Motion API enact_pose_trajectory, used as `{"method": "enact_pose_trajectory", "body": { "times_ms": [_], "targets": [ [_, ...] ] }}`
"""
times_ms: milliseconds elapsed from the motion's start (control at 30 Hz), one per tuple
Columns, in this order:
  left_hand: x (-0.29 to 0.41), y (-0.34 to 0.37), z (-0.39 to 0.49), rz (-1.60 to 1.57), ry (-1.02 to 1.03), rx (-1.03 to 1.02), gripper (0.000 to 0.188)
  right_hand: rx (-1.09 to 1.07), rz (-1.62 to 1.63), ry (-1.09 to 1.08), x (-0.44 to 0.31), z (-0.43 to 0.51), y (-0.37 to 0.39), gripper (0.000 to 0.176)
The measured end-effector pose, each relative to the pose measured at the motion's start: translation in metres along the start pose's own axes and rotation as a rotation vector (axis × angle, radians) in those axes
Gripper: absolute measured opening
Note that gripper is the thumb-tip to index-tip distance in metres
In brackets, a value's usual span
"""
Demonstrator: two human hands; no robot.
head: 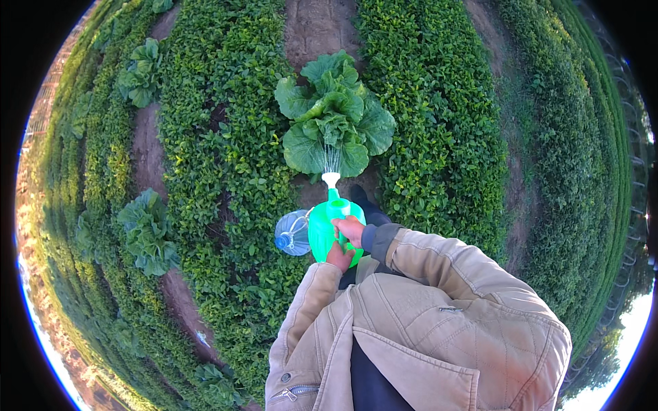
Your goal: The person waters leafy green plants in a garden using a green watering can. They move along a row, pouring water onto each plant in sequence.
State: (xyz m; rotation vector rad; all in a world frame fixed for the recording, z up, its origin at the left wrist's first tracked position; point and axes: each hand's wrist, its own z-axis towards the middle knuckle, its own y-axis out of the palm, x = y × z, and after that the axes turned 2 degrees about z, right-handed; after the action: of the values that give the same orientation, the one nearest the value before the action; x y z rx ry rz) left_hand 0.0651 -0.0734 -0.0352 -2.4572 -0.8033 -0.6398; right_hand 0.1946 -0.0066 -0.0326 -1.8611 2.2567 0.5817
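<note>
A green plastic watering can [320, 226] with a white sprinkler head [331, 179] is held in front of my body. My right hand [350, 229] grips its handle near the top, and my left hand [339, 257] holds the handle lower down, closer to my jacket. Thin streams of water leave the sprinkler head and fall on a large leafy cabbage plant [339, 110] just beyond it. A clear plastic bottle [293, 232] with a blue cap is to the left of the can, partly hidden by it.
Dense low green bushes flank the cabbage on the left [226, 103] and right [432, 113]. Bare soil paths [321, 25] run between rows. More leafy plants [148, 231] grow in the path at the left. A dark shoe [358, 194] shows beside the can.
</note>
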Motion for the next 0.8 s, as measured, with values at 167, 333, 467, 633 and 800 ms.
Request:
{"method": "enact_pose_trajectory", "body": {
  "times_ms": [167, 333, 467, 633, 800],
  "targets": [
    [-0.007, 0.01, 0.011, -0.176, 0.11, 0.034, 0.078, 0.039, -0.043, -0.043, -0.009, -0.024, 0.003, 0.028],
    [-0.011, 0.029, 0.044, -0.37, 0.142, -0.027, 0.096, 0.062, -0.037, -0.049, -0.016, -0.019, -0.016, 0.022],
    [0.013, 0.031, 0.051, -0.49, 0.238, -0.049, 0.093, 0.048, -0.084, -0.132, -0.017, -0.002, -0.039, 0.02],
    [0.039, 0.021, 0.07, -0.434, 0.163, -0.073, 0.088, 0.029, -0.108, -0.125, -0.037, 0.011, -0.061, 0.026],
    [0.076, 0.002, 0.079, -0.205, 0.098, -0.122, 0.083, 0.07, -0.094, -0.117, -0.045, 0.024, -0.078, 0.035]
  ]
}}
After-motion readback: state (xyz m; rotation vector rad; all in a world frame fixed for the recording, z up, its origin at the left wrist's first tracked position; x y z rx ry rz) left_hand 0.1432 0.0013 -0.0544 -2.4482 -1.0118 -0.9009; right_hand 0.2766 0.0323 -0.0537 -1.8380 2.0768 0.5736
